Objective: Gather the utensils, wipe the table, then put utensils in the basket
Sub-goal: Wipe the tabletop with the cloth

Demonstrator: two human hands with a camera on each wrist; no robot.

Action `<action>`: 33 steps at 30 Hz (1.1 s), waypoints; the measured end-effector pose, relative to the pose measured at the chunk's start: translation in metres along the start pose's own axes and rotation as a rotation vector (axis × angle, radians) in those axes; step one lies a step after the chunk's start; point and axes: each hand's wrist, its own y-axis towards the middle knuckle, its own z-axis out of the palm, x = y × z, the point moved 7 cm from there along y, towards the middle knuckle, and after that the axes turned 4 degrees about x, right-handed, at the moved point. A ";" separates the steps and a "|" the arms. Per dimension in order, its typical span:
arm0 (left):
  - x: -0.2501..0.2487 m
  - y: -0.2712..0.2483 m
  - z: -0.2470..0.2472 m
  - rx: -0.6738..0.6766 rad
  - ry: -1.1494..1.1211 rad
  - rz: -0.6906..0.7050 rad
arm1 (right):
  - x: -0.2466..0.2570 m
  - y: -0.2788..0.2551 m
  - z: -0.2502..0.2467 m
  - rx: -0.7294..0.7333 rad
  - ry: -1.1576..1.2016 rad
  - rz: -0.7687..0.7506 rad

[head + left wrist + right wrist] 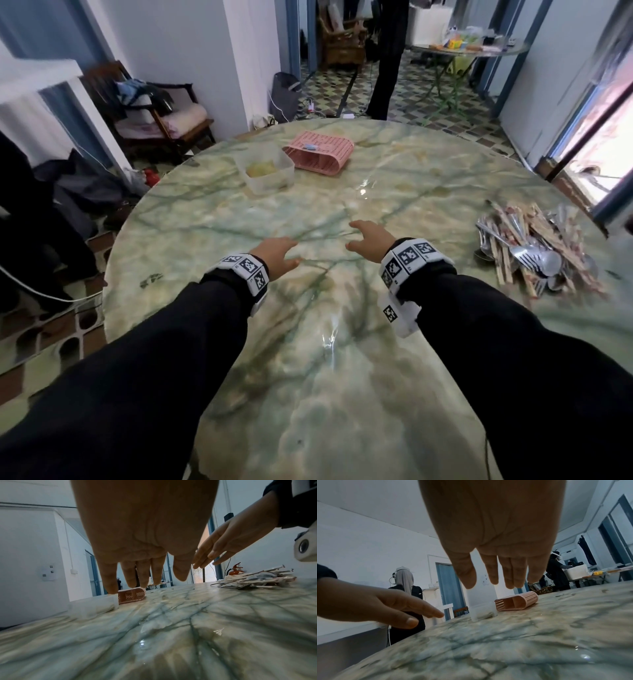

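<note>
A heap of utensils (534, 251), metal spoons and forks mixed with wrapped chopsticks, lies at the right edge of the round marble table (342, 377); the left wrist view shows the same utensils (257, 580) far right. A pink perforated basket (320, 152) lies on its side at the far side, with the basket (517, 602) open toward me. Beside it stands a clear plastic tub (265, 168) holding something yellow. My left hand (277, 255) and right hand (368, 236) hover side by side above mid-table, fingers straight and loose, holding nothing.
A wooden chair (150, 109) with piled clothes stands off the table's far left. A person in dark trousers (387, 58) stands beyond the far edge. Another table (469, 48) with objects is in the back room. A cable runs along the floor at left.
</note>
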 end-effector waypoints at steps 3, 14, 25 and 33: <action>0.014 0.015 -0.005 0.010 0.017 0.038 | 0.009 0.016 0.008 -0.011 0.014 0.025; 0.081 0.086 -0.018 0.154 0.126 0.195 | 0.031 0.088 0.022 -0.090 -0.059 0.192; 0.092 0.185 -0.031 0.222 0.101 0.204 | 0.026 0.190 -0.016 -0.123 -0.200 0.166; 0.103 0.247 -0.011 0.376 0.056 0.280 | -0.005 0.284 -0.017 -0.152 -0.256 0.212</action>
